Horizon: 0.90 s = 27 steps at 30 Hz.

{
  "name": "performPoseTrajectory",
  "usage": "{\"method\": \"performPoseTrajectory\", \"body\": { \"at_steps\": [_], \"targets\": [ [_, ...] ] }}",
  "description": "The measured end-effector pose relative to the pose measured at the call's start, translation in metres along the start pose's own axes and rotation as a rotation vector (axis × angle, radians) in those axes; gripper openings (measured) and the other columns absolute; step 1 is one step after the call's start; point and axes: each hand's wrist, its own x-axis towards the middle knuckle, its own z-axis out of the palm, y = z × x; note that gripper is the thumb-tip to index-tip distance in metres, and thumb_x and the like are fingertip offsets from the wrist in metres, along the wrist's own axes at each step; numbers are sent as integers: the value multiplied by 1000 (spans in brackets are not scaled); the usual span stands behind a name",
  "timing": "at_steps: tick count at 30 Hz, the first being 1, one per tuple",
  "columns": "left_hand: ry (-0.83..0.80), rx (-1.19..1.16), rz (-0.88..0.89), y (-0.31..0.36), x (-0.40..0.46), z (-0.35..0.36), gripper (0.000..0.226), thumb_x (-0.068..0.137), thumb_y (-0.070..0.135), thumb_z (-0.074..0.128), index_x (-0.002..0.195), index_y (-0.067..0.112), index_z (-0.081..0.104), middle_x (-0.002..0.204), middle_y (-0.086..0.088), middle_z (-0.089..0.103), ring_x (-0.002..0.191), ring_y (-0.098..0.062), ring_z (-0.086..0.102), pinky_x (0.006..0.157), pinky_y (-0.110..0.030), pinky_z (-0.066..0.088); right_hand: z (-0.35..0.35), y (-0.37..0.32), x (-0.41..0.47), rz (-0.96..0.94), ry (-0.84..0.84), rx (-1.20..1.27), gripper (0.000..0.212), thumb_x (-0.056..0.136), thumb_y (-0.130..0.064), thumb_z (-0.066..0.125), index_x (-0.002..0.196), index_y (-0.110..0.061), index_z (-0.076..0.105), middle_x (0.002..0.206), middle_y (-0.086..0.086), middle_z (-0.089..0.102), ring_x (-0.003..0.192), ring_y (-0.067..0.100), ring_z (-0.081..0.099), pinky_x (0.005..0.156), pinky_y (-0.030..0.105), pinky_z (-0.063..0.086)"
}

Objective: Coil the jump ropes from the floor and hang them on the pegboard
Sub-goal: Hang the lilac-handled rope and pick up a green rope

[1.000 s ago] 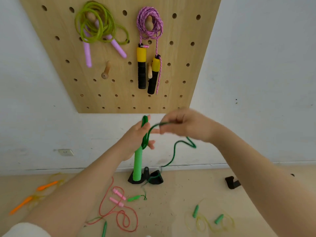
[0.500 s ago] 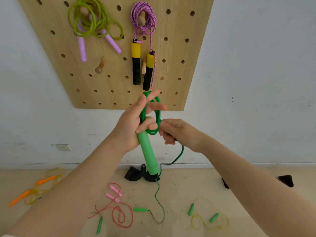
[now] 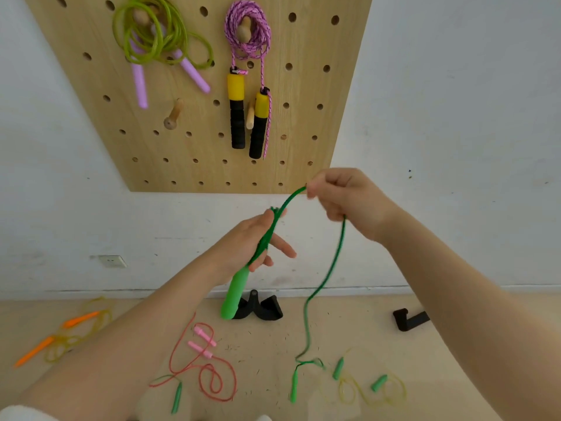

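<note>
Below the pegboard, the left hand carries the green jump rope: a few loops lie across its palm and the thick green handle hangs down from it. Its grip looks loose, with the fingers mostly straight and spread, though blur makes it hard to say whether the thumb pins the coils. The right hand, level with the pegboard's lower edge, has its grip closed in a pinch on the cord and draws a fresh length up and to the right. From there the cord drops to the floor, where its second green handle lies below and to the right of the pegboard.

The main risk, as I judge it, is the coils sliding off the spread left fingers while the right hand pulls, which would undo the loops. The trailing handle may also snag the yellow rope lying beside it on the floor as it is dragged in. The red rope with pink handles and the orange rope are not yet picked up; two ropes already hang on the pegboard's pegs.
</note>
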Motion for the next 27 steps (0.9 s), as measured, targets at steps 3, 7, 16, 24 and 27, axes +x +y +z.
{"method": "performPoseTrajectory", "body": {
  "at_steps": [3,7,16,24,27],
  "targets": [
    [-203,-158,127,15,-9,12,53,92,57,19,129,31,47,62,-4,63,33,-8,25,55,-22,42,-5,16,11,9,221,150,26,92,-19,57,66,-14,53,45,-11,32,42,7,24,44,18,25],
    [-352,-542,314,26,-8,10,53,87,53,48,131,23,49,70,-3,64,30,0,31,50,-18,42,6,36,12,43,211,57,26,92,-25,56,67,-17,55,46,-13,37,43,7,26,43,20,24],
    [216,-228,241,25,9,-5,16,99,19,38,100,17,53,125,3,59,54,-16,63,84,-37,50,45,30,-11,-103,-322,-803,32,99,-20,42,107,2,62,62,-3,51,64,14,50,58,20,32],
    [87,132,-34,-21,14,-7,44,101,19,36,143,16,24,93,9,73,41,-11,49,85,-25,48,24,-6,-9,-217,-47,-470,15,90,-16,58,78,-10,65,60,-14,52,50,-4,45,54,9,36],
    [-50,-146,0,-13,6,5,46,99,38,27,135,13,38,90,-8,74,28,-7,27,65,-23,51,12,-8,1,-174,222,-236,17,89,-19,60,73,-17,60,56,-14,47,46,-1,39,50,9,32]
  ]
}}
